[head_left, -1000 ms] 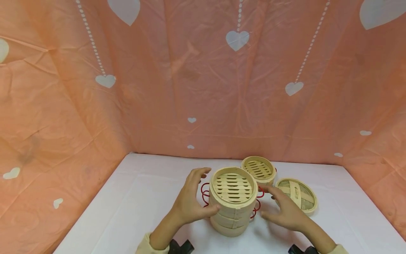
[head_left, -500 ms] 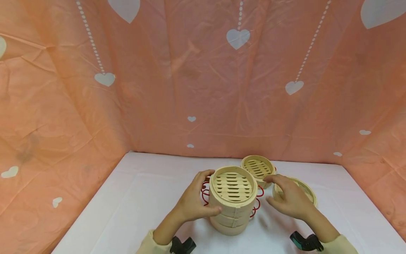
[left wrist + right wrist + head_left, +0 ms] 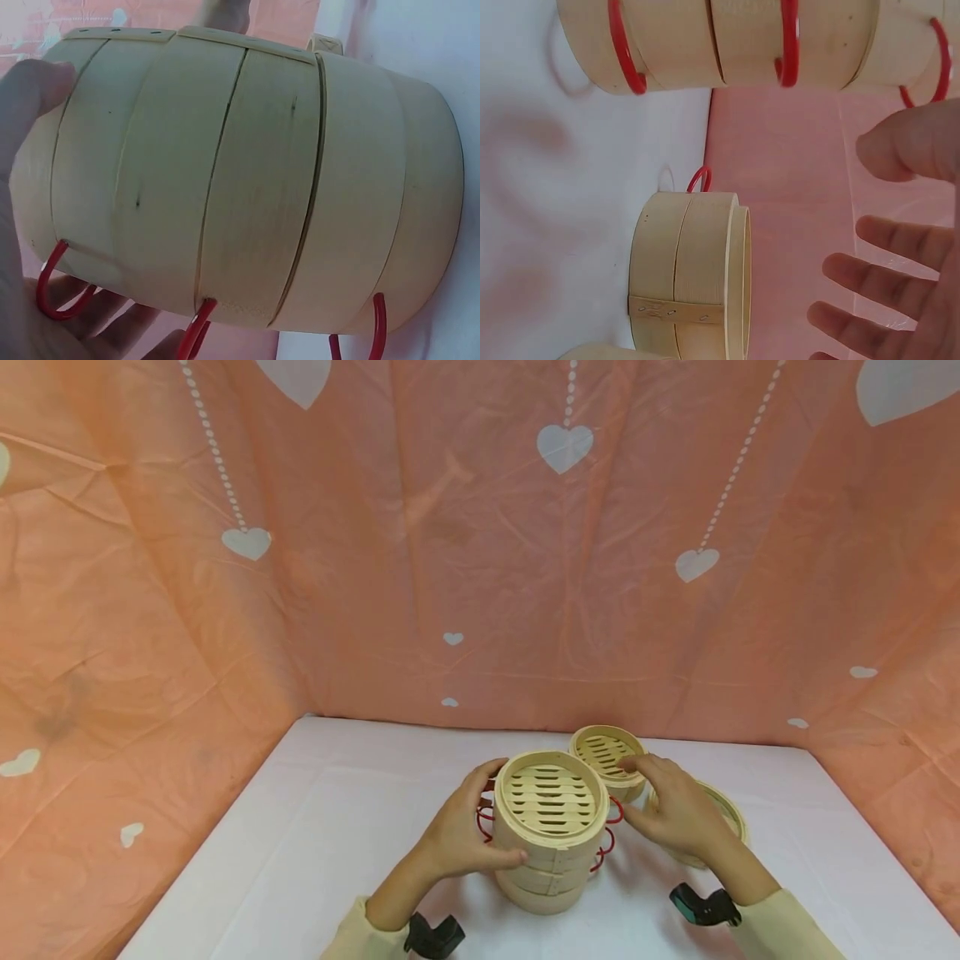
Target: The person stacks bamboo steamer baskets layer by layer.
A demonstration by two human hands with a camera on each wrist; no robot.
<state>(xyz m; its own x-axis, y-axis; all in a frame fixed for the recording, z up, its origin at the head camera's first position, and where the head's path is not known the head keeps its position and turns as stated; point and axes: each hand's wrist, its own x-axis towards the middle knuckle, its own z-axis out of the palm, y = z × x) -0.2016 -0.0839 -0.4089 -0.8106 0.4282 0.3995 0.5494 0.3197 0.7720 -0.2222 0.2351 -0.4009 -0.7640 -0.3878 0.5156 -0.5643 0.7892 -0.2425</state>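
Observation:
A stack of bamboo steamer baskets (image 3: 551, 860) with red loop handles stands upright on the white table in the head view. My left hand (image 3: 457, 835) grips its left side, thumb across the front and fingers behind; the left wrist view shows those fingers near the red handles (image 3: 196, 330). Touching nothing that I can make out, my right hand (image 3: 682, 806) hovers right of the stack with fingers spread. Close to it, further back, sits a single steamer basket (image 3: 697, 255) with a slatted floor. A steamer lid (image 3: 731, 814) is partly covered by the right hand.
The white table (image 3: 360, 810) meets an orange cloth backdrop (image 3: 375, 610) with pale hearts at its back and sides. Black straps with small devices (image 3: 705, 906) sit at both wrists.
My left fingers have closed in on the stack's side. The right hand has left the stack's right side and risen toward the single basket. The baskets have stayed in place.

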